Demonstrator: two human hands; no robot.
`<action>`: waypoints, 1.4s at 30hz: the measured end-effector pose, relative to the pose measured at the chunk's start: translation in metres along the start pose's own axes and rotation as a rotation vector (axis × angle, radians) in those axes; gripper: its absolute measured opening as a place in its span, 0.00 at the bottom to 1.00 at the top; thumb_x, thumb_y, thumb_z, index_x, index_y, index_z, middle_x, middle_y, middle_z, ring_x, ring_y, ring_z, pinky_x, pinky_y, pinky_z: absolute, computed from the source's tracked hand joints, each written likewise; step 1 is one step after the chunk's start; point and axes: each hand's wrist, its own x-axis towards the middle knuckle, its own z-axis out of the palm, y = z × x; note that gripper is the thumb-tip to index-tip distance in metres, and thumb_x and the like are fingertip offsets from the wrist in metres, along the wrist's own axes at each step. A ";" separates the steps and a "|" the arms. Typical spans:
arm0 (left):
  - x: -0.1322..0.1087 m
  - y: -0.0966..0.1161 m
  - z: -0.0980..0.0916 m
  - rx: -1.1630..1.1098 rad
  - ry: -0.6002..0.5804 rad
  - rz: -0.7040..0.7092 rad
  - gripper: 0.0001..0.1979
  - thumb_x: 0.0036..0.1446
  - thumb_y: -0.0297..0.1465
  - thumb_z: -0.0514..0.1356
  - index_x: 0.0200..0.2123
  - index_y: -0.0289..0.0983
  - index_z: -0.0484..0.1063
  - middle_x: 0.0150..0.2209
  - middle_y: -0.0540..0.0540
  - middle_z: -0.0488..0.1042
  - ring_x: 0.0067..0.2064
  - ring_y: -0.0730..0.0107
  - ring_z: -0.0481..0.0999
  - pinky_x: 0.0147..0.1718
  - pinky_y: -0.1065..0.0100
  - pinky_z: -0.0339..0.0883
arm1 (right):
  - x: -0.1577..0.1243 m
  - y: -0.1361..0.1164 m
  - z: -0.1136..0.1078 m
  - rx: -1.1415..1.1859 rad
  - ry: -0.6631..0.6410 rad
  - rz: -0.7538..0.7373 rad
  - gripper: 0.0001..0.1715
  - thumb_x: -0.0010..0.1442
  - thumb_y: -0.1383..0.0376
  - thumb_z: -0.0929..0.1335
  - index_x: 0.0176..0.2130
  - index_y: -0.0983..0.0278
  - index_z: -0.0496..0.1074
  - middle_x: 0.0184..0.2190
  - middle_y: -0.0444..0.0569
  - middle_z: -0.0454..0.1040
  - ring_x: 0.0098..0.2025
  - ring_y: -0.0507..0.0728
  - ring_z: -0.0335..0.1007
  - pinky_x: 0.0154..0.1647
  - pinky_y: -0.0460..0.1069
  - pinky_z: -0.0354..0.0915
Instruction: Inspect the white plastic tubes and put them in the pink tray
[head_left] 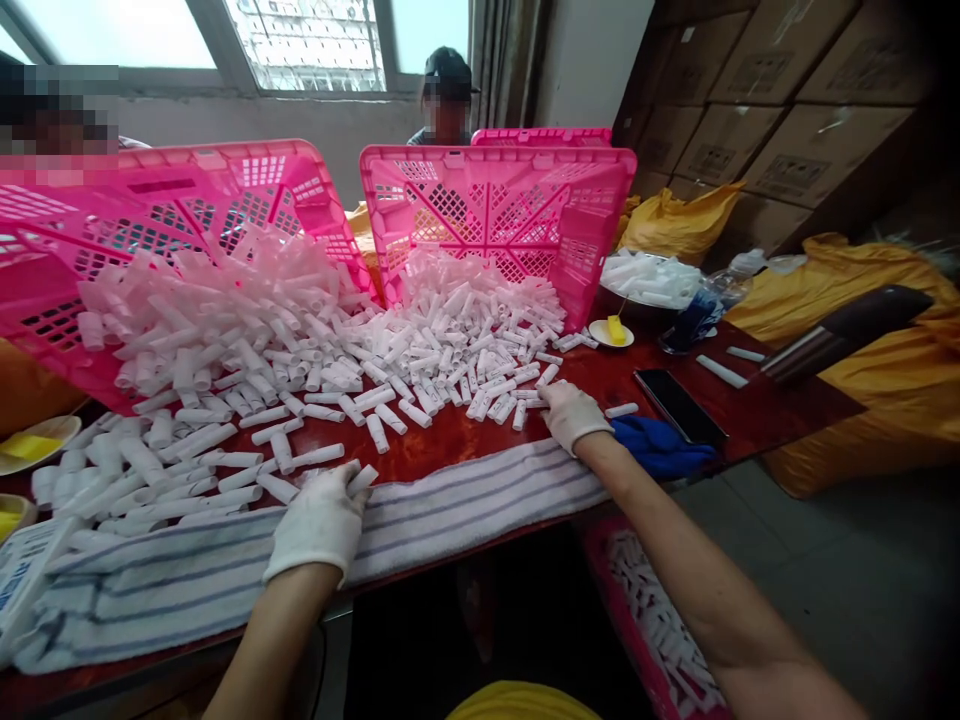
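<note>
My left hand [319, 522], in a white glove, is closed around a white tube [363, 481] whose end sticks out past the fingers. It rests over a striped towel [465, 500] along the near table edge. My right hand [573, 414], gloved too, is at the right front of a pile of short white tubes [450, 350]. Its fingertips pinch a small white tube [529, 395] on the red table; the glove partly hides the grip. Longer, wider white tubes [142, 460] lie heaped to the left.
Tipped pink baskets [495, 155] stand behind the piles, with people beyond. At right are a phone [679, 405], a blue cloth [660, 447], a dish with a yellow sponge [616, 330], a bowl of tubes [649, 280] and a bottle [705, 300]. Yellow sacks [862, 400] and cartons [795, 150] stand beyond.
</note>
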 end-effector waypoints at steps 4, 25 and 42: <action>0.003 0.016 0.001 -0.553 0.055 0.064 0.16 0.48 0.39 0.61 0.38 0.37 0.70 0.35 0.45 0.74 0.36 0.65 0.73 0.36 0.68 0.65 | 0.000 -0.007 0.011 0.039 0.024 -0.005 0.13 0.55 0.67 0.64 0.41 0.67 0.72 0.39 0.59 0.70 0.42 0.60 0.68 0.42 0.52 0.61; -0.031 0.105 0.052 -1.486 -0.293 0.016 0.18 0.51 0.40 0.62 0.40 0.36 0.63 0.23 0.52 0.69 0.23 0.78 0.68 0.24 0.75 0.60 | -0.078 -0.086 -0.005 1.335 -0.045 -0.297 0.22 0.60 0.49 0.60 0.40 0.63 0.66 0.28 0.45 0.66 0.30 0.52 0.62 0.32 0.47 0.62; -0.028 0.085 0.033 -1.820 -1.376 -0.336 0.17 0.59 0.42 0.53 0.35 0.30 0.64 0.17 0.62 0.43 0.13 0.90 0.33 0.13 0.78 0.39 | -0.092 -0.060 -0.003 1.316 0.028 -0.462 0.07 0.52 0.62 0.71 0.30 0.62 0.71 0.33 0.47 0.68 0.36 0.52 0.65 0.38 0.47 0.65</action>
